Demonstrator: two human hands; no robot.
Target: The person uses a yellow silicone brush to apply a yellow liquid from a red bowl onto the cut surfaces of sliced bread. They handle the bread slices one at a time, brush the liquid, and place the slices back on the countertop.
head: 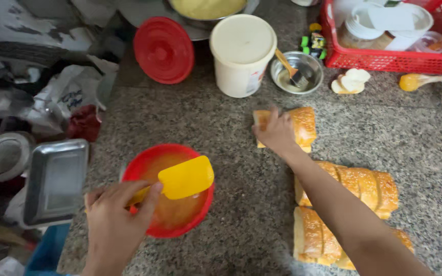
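Observation:
My left hand (pixel 112 217) grips a yellow spatula (pixel 185 178), its flat blade held over a red bowl (pixel 200 210) of orange-yellow liquid on the granite counter. My right hand (pixel 277 133) reaches forward and rests on a sesame-topped bread loaf (pixel 305 125), fingers over its left end. Two more sesame loaves lie nearer me, one (pixel 367 186) under my forearm and another (pixel 315 237) at the bottom right.
A white lidded bucket (pixel 241 53), a red lid (pixel 163 49) and a small steel bowl with a brush (pixel 297 72) stand at the back. A red basket (pixel 384 60) of containers sits back right. A steel tray (pixel 57 181) and plastic bags crowd the left edge.

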